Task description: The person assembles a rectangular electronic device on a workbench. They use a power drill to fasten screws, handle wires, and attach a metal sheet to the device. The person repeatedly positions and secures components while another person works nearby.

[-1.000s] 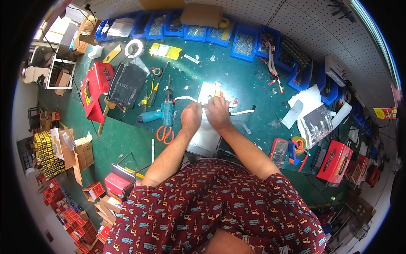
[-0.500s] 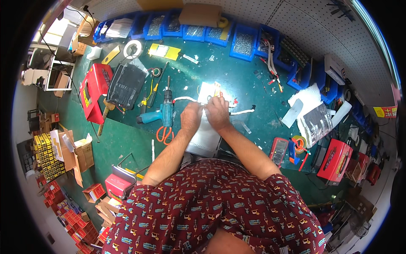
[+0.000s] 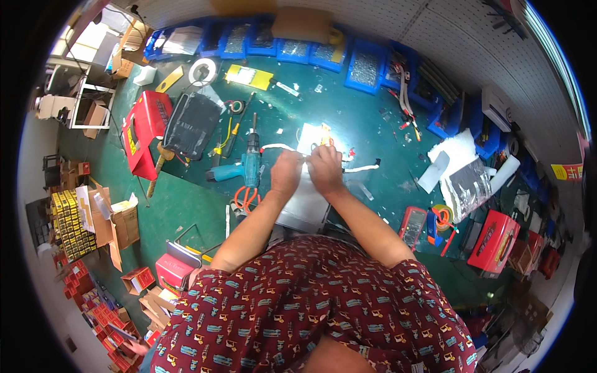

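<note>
Both our hands met over the green bench (image 3: 186, 205), the left hand (image 3: 286, 174) and right hand (image 3: 324, 168) side by side, fingers curled in and pinching a white cable (image 3: 277, 147) between them. We could not tell how tightly either hand gripped, since the glare off the small white part (image 3: 314, 135) just beyond our knuckles washed out the fingertips. That cable ran out to the left of our left hand, and a second white length (image 3: 360, 168) trailed off to the right of our right hand, ending in a dark tip. Under our wrists lay a grey sheet (image 3: 305, 208).

Just left of our left hand stood a teal drill (image 3: 249, 165), with orange-handled snips (image 3: 244, 198) below it, nearer us. Further left of the drill we saw a black bag (image 3: 193, 124) and a red toolbox (image 3: 144, 133). Beyond the hands, along the far edge, ran a row of blue bins (image 3: 367, 65), with a yellow strip (image 3: 249, 76) and a tape roll (image 3: 202, 69) before them. Right of our hands lay a meter (image 3: 412, 227), a plastic-wrapped bundle (image 3: 469, 186) and a red case (image 3: 497, 241). Nothing stood between our hands and the cable.
</note>
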Action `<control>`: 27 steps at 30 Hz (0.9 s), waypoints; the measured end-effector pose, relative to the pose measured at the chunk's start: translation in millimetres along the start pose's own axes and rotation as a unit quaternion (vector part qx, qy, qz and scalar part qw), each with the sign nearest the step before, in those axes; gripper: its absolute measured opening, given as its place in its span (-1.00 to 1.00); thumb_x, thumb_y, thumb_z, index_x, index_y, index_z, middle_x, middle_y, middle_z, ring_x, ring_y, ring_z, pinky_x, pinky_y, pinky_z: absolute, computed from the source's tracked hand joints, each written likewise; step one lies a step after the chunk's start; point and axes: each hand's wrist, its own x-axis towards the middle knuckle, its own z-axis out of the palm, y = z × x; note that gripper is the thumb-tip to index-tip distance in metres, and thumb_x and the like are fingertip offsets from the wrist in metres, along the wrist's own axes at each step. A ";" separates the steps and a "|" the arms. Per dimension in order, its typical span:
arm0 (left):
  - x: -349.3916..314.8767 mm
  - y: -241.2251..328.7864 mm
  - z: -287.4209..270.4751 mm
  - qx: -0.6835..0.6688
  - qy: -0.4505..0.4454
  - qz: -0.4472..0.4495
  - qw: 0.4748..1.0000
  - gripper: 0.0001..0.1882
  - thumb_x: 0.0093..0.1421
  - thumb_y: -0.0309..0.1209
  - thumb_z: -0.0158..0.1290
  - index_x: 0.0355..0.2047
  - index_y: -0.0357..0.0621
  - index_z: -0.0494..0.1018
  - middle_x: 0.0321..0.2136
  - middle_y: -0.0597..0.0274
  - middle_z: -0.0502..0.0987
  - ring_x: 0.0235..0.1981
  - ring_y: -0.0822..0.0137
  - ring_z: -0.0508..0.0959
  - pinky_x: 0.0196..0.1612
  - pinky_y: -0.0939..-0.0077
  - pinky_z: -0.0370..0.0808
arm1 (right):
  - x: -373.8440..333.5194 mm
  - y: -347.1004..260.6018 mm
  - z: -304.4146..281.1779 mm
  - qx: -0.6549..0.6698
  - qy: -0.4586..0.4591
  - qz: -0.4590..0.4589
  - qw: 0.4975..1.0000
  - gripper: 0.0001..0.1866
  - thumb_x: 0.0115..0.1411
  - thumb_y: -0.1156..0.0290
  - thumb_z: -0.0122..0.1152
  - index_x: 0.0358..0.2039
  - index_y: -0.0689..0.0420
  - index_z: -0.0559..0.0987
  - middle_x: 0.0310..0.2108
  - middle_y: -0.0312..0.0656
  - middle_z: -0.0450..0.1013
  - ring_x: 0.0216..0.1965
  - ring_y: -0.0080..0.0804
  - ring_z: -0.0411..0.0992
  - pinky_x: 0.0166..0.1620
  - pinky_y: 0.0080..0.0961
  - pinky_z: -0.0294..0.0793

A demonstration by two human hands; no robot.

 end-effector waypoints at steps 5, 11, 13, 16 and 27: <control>-0.3 -6.4 -15.3 -0.045 -0.013 0.061 0.997 -0.70 0.08 -0.65 0.03 -0.18 -0.12 0.57 -0.26 0.02 0.55 -0.12 -0.07 0.55 -0.06 0.09 0.50 | 1.1 0.6 1.6 -0.014 -0.021 0.017 1.000 -0.90 0.18 0.34 0.25 -0.39 0.05 0.67 -0.21 -0.30 0.44 -0.07 -0.20 0.35 -0.07 -0.14 0.26; -19.9 -83.2 -100.7 0.196 -0.016 -0.025 0.980 -0.28 -0.09 -0.71 0.10 0.19 -0.15 0.37 0.03 -0.06 0.46 0.12 -0.11 0.42 0.22 0.08 0.33 | 1.5 0.5 0.7 -0.014 -0.007 -0.001 1.000 -0.91 0.16 0.38 0.30 -0.36 0.10 0.61 -0.21 -0.28 0.42 -0.08 -0.18 0.34 -0.07 -0.15 0.24; -27.1 -98.2 -113.2 0.201 -0.088 -0.075 0.973 -0.21 -0.07 -0.69 0.12 0.26 -0.12 0.30 0.04 -0.06 0.45 0.14 -0.13 0.41 0.27 0.05 0.29 | 0.8 -1.7 1.0 -0.017 -0.009 -0.004 1.000 -0.90 0.15 0.39 0.31 -0.36 0.12 0.60 -0.21 -0.27 0.43 -0.08 -0.18 0.34 -0.06 -0.16 0.23; -9.1 -95.7 -121.9 0.200 -0.180 -0.027 0.963 -0.18 -0.06 -0.68 0.14 0.30 -0.08 0.29 0.09 -0.04 0.43 0.20 -0.08 0.38 0.33 -0.02 0.24 | -3.4 0.0 3.3 -0.021 -0.007 0.005 1.000 -0.91 0.15 0.40 0.30 -0.35 0.11 0.61 -0.19 -0.27 0.44 -0.06 -0.18 0.34 -0.03 -0.15 0.23; -18.4 -124.7 -130.5 0.234 -0.198 -0.060 0.950 -0.15 0.02 -0.59 0.13 0.37 -0.02 0.18 -0.03 -0.05 0.54 0.10 -0.11 0.47 0.30 -0.10 0.23 | -1.0 -0.2 -4.8 -0.004 0.010 -0.015 1.000 -0.93 0.14 0.38 0.33 -0.37 0.06 0.69 -0.16 -0.34 0.50 0.00 -0.24 0.36 0.04 -0.14 0.25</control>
